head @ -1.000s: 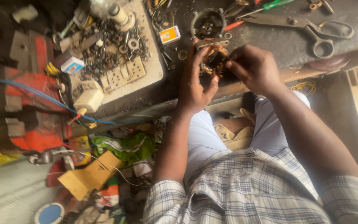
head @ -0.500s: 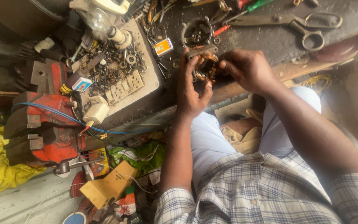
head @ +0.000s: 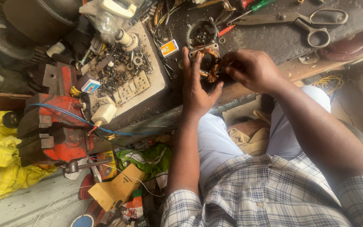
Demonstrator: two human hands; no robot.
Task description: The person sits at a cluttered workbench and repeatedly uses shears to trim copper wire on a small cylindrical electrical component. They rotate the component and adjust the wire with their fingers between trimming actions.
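My left hand point(head: 196, 90) open against the copper-wound coil point(head: 210, 69) at the counter point(head: 274, 42) front edge, my right hand point(head: 253, 69) pinching its wires

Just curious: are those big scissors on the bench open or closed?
Closed: the scissors lie flat, blades together, the two handle loops close beside each other.

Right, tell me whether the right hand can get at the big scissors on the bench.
Probably yes. The right hand is busy at the copper-wound part, but the scissors lie just beyond it on the dark bench, with nothing between them.
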